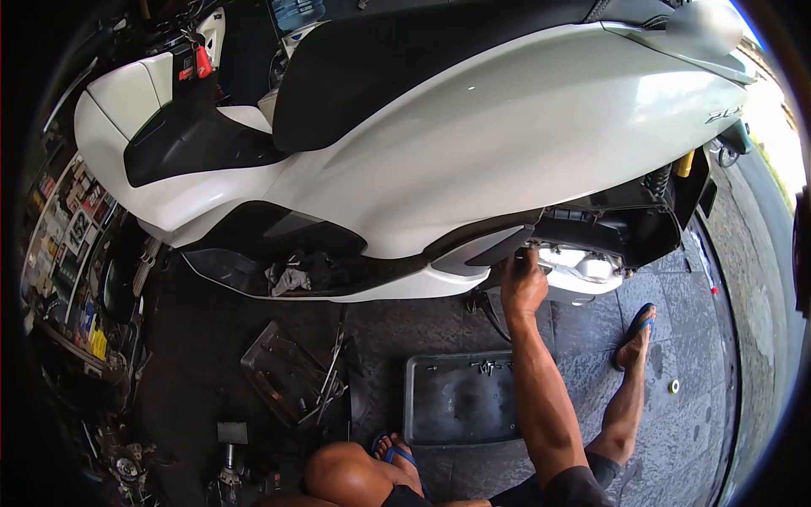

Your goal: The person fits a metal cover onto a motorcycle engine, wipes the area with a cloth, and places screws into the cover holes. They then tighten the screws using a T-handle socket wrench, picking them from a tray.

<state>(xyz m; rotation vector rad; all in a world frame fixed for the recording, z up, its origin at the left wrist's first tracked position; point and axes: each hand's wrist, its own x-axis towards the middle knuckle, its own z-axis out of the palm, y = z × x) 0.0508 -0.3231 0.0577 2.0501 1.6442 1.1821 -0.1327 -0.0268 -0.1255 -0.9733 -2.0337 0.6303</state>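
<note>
My right hand reaches up to the lower side of a white scooter. Its fingers are closed at the front end of the exposed silver engine casing, beside the grey and black side trim. Whatever the fingers hold, if anything, is hidden against dark parts. Behind the casing, an open black housing shows its inside. My left hand is out of view; only a sliver of skin shows at the bottom edge.
A black tray with several bolts lies on the tiled floor. Left of it, a tool tray holds metal tools. A crumpled rag rests on the footboard. A tape roll lies near my foot.
</note>
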